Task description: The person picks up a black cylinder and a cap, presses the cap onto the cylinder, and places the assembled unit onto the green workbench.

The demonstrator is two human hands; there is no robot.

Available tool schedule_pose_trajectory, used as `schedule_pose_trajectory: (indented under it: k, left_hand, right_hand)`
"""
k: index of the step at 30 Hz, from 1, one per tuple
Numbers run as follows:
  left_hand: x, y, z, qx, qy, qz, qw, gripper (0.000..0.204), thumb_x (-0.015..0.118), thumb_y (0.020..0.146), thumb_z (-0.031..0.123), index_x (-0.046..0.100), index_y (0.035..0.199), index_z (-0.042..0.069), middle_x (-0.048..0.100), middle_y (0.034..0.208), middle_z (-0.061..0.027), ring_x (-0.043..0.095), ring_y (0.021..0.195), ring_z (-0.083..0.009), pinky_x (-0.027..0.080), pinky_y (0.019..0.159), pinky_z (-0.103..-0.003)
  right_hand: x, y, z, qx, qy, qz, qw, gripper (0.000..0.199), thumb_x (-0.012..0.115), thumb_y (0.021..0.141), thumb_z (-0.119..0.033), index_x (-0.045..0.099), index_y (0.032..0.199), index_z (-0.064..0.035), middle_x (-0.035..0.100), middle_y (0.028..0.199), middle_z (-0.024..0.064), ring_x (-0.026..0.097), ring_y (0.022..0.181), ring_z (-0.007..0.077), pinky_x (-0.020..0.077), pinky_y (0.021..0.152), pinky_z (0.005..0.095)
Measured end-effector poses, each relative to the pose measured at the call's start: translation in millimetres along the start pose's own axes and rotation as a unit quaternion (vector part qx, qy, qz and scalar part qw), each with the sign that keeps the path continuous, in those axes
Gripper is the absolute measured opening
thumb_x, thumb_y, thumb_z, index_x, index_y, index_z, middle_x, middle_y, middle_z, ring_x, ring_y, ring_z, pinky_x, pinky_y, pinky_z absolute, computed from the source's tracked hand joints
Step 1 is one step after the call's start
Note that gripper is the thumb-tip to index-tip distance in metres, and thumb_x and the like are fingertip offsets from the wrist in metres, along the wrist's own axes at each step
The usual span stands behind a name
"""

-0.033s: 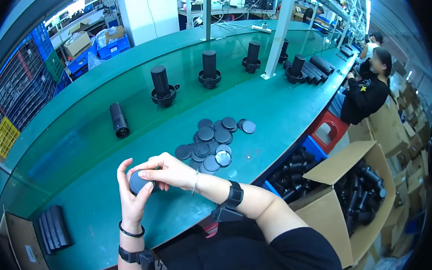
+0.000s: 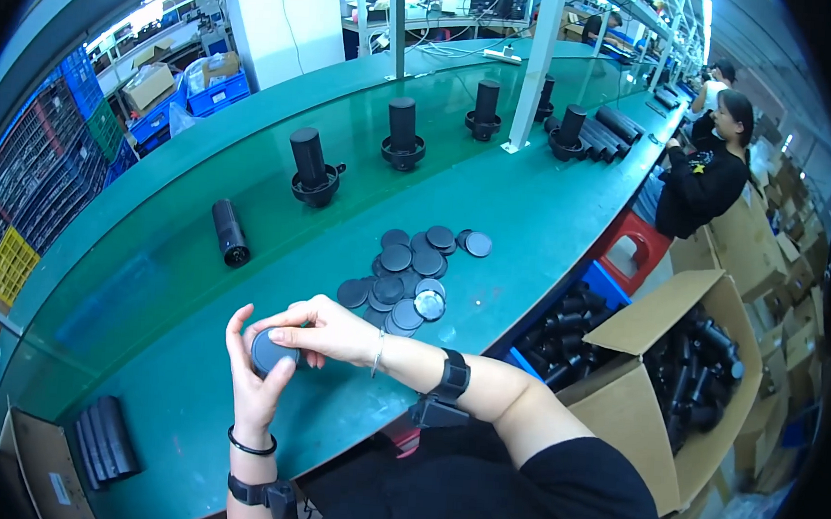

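A round, flat black cap [image 2: 274,354] is held between my two hands above the green bench. My left hand [image 2: 257,388] curls around its left and lower side, fingers behind the rim and thumb near the lower right edge. From the right, my right hand [image 2: 314,331] pinches the cap's upper edge, its thumb on the face. Whether anything is behind the cap, my fingers hide. Just beyond my hands lies a loose spread of similar black discs [image 2: 396,257], some overlapping; one shows a shiny pale face [image 2: 429,305].
Several upright black cylinders in ring-shaped bases [image 2: 402,144] stand along the sunken green channel, where a black tube [image 2: 231,234] lies. More tubes [image 2: 105,442] rest at near left. A carton of black parts [image 2: 656,455] and a blue crate [image 2: 608,283] stand right. Co-workers sit farther right.
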State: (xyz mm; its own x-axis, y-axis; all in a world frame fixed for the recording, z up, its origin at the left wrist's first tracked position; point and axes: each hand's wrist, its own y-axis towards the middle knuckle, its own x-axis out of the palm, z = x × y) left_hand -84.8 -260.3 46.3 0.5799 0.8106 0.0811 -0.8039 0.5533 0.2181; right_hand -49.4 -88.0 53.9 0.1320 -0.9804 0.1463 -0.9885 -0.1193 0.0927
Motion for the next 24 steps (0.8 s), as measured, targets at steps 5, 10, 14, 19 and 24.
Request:
schedule_pose_trajectory:
  k: [5, 10, 14, 19, 24]
  left_hand:
    - [-29, -3, -35, 0.066, 0.209, -0.028, 0.975, 0.105, 0.087, 0.066, 0.016, 0.023, 0.149, 0.006, 0.045, 0.137, -0.0159, 0.046, 0.127, -0.0282, 0.036, 0.108, -0.040]
    - [-50, 15, -59, 0.017, 0.082, 0.013, 0.996, 0.070, 0.070, 0.089, 0.013, 0.029, 0.145, 0.001, 0.048, 0.135, -0.0106, 0.047, 0.124, -0.0198, 0.039, 0.105, -0.035]
    - [-97, 57, -27, -0.065, 0.035, 0.144, 0.987, 0.080, 0.070, 0.089, 0.020, 0.021, 0.147, -0.004, 0.046, 0.137, -0.0171, 0.050, 0.119, -0.0222, 0.044, 0.098, -0.033]
    - [-213, 126, -68, -0.140, 0.255, 0.213, 0.933, 0.098, 0.080, 0.065, 0.018, 0.023, 0.142, -0.004, 0.054, 0.116, -0.0202, 0.058, 0.103, -0.0288, 0.050, 0.087, -0.038]
    - [-263, 165, -96, -0.179, 0.429, 0.328, 0.823, 0.082, 0.079, 0.067, 0.020, 0.032, 0.131, 0.003, 0.064, 0.111, -0.0255, 0.065, 0.102, -0.0395, 0.053, 0.088, -0.046]
  right_hand:
    - [-9, 7, 4, 0.001, 0.095, 0.029, 0.995, 0.038, 0.059, 0.098, -0.029, 0.062, 0.127, -0.0048, 0.065, 0.078, 0.0023, 0.054, 0.049, 0.0046, 0.0457, 0.043, 0.0185]
    - [14, -7, -9, -0.014, 0.046, 0.064, 0.997, 0.039, 0.056, 0.099, -0.020, 0.055, 0.135, -0.0066, 0.062, 0.086, 0.0028, 0.061, 0.076, 0.0078, 0.0520, 0.060, 0.0224]
    - [-14, -50, 15, -0.063, -0.218, 0.001, 0.974, 0.026, 0.063, 0.092, -0.014, 0.067, 0.116, -0.0066, 0.059, 0.078, 0.0045, 0.056, 0.074, 0.0106, 0.0456, 0.062, 0.0268]
    - [0, -82, 68, 0.015, -0.280, 0.019, 0.960, 0.012, 0.065, 0.089, -0.009, 0.073, 0.096, -0.0042, 0.057, 0.069, 0.0067, 0.053, 0.060, 0.0139, 0.0408, 0.054, 0.0274]
    - [23, -79, 73, -0.078, -0.357, 0.053, 0.929, 0.010, 0.066, 0.086, -0.005, 0.073, 0.093, -0.0028, 0.057, 0.067, 0.0080, 0.053, 0.056, 0.0162, 0.0407, 0.052, 0.0278]
